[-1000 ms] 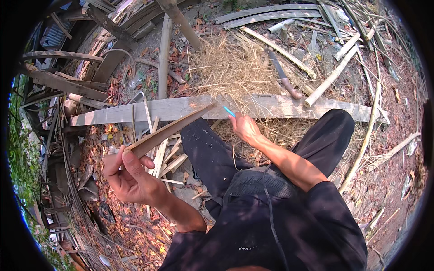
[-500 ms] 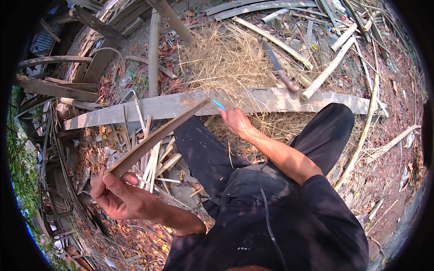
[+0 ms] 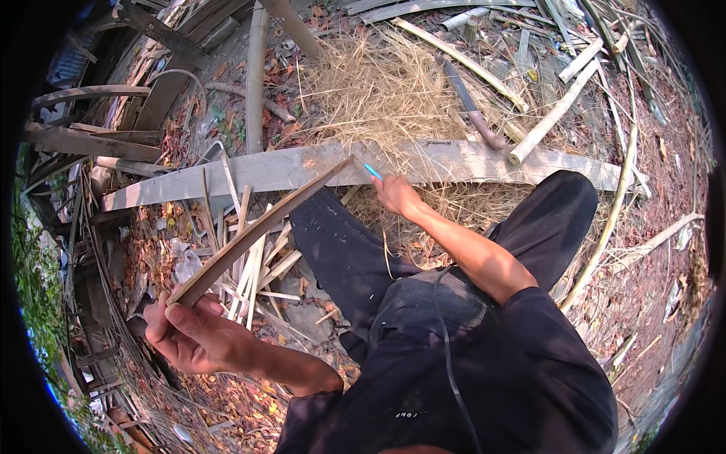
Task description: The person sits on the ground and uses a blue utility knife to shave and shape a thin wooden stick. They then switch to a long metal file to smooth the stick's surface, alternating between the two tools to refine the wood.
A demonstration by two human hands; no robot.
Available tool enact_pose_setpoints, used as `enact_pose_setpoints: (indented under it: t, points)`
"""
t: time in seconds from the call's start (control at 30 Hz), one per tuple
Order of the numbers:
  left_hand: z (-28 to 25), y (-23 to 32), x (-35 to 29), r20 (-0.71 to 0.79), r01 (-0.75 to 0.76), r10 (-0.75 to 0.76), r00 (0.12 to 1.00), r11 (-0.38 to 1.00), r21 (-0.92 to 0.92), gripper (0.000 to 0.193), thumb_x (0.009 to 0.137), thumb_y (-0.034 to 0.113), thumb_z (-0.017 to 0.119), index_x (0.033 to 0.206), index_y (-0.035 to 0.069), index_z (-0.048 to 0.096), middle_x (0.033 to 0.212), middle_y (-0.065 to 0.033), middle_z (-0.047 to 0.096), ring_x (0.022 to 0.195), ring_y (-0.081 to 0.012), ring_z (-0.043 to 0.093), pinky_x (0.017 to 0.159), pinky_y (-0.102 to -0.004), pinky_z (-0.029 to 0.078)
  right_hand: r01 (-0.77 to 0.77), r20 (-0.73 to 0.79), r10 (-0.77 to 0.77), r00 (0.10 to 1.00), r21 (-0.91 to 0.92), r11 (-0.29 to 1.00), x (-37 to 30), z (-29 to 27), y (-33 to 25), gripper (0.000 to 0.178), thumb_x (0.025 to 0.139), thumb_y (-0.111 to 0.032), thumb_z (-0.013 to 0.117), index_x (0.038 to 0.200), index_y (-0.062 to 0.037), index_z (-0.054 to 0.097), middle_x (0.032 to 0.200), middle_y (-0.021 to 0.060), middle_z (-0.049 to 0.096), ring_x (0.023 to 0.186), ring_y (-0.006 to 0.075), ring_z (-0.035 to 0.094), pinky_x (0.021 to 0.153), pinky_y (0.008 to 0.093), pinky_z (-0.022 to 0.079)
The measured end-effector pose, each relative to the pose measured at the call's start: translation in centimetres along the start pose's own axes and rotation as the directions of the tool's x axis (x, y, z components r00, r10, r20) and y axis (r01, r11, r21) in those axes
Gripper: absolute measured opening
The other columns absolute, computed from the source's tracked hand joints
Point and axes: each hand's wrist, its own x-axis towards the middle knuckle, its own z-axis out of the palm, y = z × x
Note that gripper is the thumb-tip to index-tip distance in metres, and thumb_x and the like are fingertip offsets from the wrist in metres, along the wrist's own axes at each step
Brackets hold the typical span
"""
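Observation:
My left hand (image 3: 198,333) pinches the near end of a long, flat brown strip (image 3: 249,244), which looks like wood or split bamboo. The strip slants up to the right, its far end over a grey plank (image 3: 265,172); whether it touches the plank I cannot tell. At that far end my right hand (image 3: 398,197) is closed on a slim bright-blue pen-like tool (image 3: 371,170), most of it hidden in the fingers. The tool's blue end points toward the strip's tip. Farther right, a dark-bladed knife (image 3: 473,102) with a brown handle lies across the straw near the plank.
A heap of dry shavings (image 3: 378,94) spreads beyond the plank. Pale split sticks (image 3: 257,272) lie left of my legs. Bamboo poles (image 3: 556,110) rest at the far right, and stacked timber (image 3: 94,144) at the far left. My bent legs straddle the near side.
My left hand and the strip's near end have shifted slightly down and left. The right hand and blue tool have moved a little to the right, away from the strip's tip.

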Motion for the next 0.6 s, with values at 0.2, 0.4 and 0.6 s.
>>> enact_pose_setpoints:
  t: [0.2, 0.4, 0.6]
  points:
    - [-1.0, -1.1, 0.0, 0.147, -0.174, 0.181, 0.972, 0.983, -0.059, 0.021, 0.092, 0.017, 0.056, 0.097, -0.003, 0.052, 0.083, -0.013, 0.052, 0.049, -0.0094, 0.043, 0.035, -0.0191, 0.035, 0.282, -0.005, -0.296, 0.955, 0.324, 0.903, -8.4, -8.9, -10.8, 0.044, 0.097, -0.037, 0.042, 0.08, 0.0026, 0.054, 0.059, 0.0241, 0.053, 0.057, 0.0428, 0.056, 0.055, 0.0477, 0.041]
    - [0.3, -0.5, -0.2, 0.189, -0.228, 0.249, 0.95, 0.965, -0.13, 0.024, 0.093, 0.02, 0.057, 0.096, -0.003, 0.052, 0.082, -0.014, 0.052, 0.049, -0.0095, 0.044, 0.034, -0.0177, 0.034, 0.106, 0.02, -0.105, 0.994, -0.09, 0.99, -7.2, -6.2, -5.3, 0.043, 0.096, -0.039, 0.042, 0.092, 0.0015, 0.056, 0.064, 0.0258, 0.058, 0.067, 0.0459, 0.059, 0.062, 0.05, 0.049]
    - [-0.2, -1.0, -0.5, 0.096, -0.179, 0.181, 0.979, 0.983, -0.034, 0.021, 0.093, 0.018, 0.055, 0.095, -0.003, 0.051, 0.08, -0.0133, 0.05, 0.05, -0.0093, 0.041, 0.035, -0.0185, 0.033, 0.106, 0.062, -0.113, 0.992, 0.106, 0.989, -6.9, -7.5, -6.5, 0.045, 0.097, -0.04, 0.04, 0.094, 0.0028, 0.055, 0.071, 0.0314, 0.059, 0.073, 0.0469, 0.06, 0.065, 0.0543, 0.047]
